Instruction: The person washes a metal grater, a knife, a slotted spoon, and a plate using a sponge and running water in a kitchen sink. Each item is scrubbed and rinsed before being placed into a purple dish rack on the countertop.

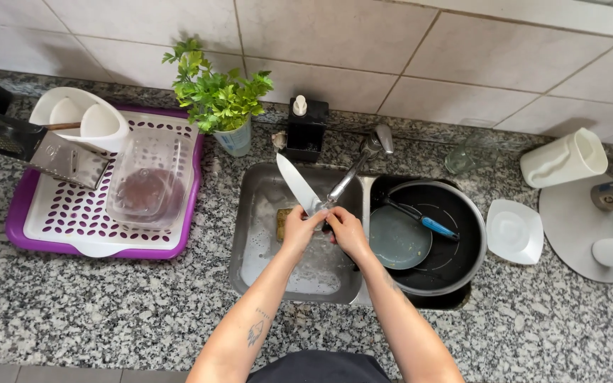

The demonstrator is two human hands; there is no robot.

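Note:
A large kitchen knife with a white blade points up and to the left over the steel sink. My left hand grips it near the handle. My right hand is closed against the same handle end, right under the tap spout. A yellow sponge lies in the sink just left of my left hand. I cannot tell whether water is running.
A black pan holding a grey plate and a blue-handled tool fills the right basin. A purple drying rack with a grater, clear tub and white holder stands left. Herb pot, soap dispenser, white dish and white jug surround the sink.

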